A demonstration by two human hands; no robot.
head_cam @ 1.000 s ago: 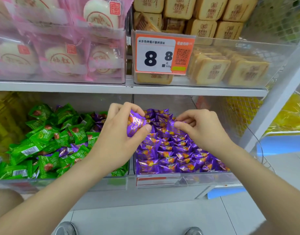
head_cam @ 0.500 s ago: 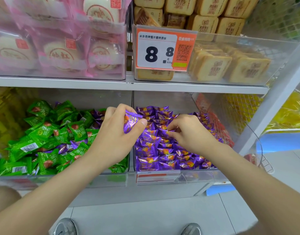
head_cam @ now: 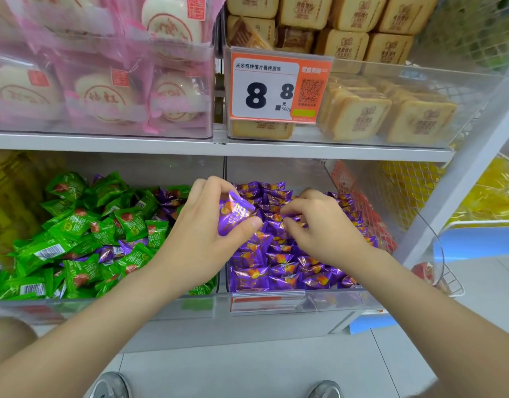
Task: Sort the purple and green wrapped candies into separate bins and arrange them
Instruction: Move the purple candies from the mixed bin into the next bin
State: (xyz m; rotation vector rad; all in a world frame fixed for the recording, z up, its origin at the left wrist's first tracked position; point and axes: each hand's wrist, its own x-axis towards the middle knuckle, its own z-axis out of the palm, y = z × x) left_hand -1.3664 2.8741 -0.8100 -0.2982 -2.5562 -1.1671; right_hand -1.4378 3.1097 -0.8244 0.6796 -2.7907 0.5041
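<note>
We pinch a shiny purple wrapped candy [head_cam: 233,215] upright between thumb and fingers of our left hand [head_cam: 203,239]. The clear plastic bin of purple candies [head_cam: 333,300] lies just rightward, where our right hand [head_cam: 326,234] touches its candies with curled fingers, grip unclear.

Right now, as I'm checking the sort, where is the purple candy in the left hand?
Head view, centre: the left hand pinches the purple candy above the divider between the green bin and purple bin, just left of the right hand.

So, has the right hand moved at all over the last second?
Yes. The right hand slid left over the purple candies, closer to the divider between the bins.
</note>
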